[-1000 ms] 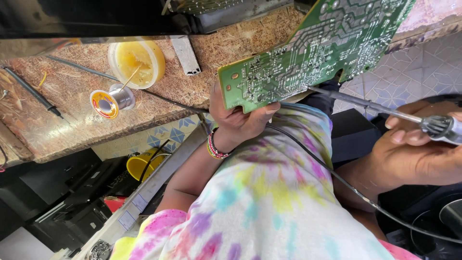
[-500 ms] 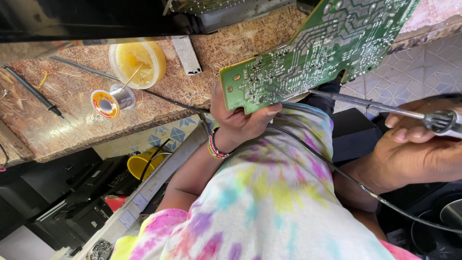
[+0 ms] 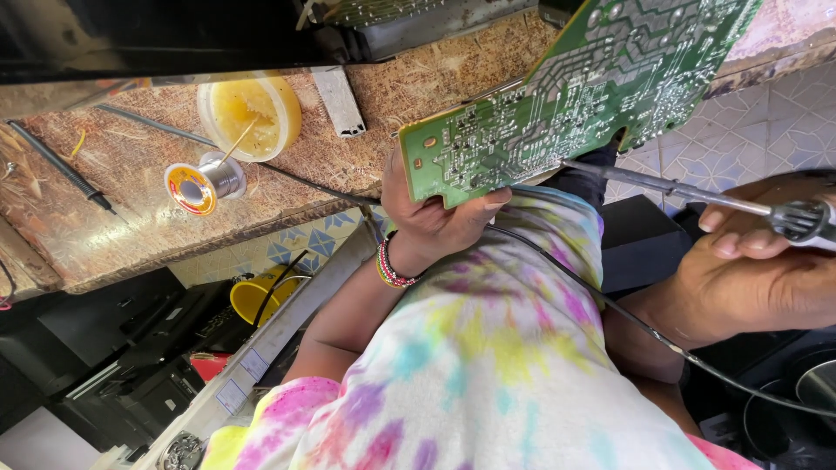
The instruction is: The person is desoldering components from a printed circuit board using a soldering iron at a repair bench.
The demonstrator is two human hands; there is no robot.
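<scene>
Head view: left hand clamped on board (solder side up); right hand gripping iron, tip at board edge; solder spool untouched, joints seemingly pending.

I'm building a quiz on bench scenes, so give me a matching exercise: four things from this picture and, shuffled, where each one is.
Things:
1. circuit board
2. soldering iron
3. solder spool
4. bead bracelet

Places:
A. lying on the bench
B. held in the right hand
C. around the left wrist
D. gripped at its corner by the left hand

Pairs: 1-D, 2-B, 3-A, 4-C
</scene>
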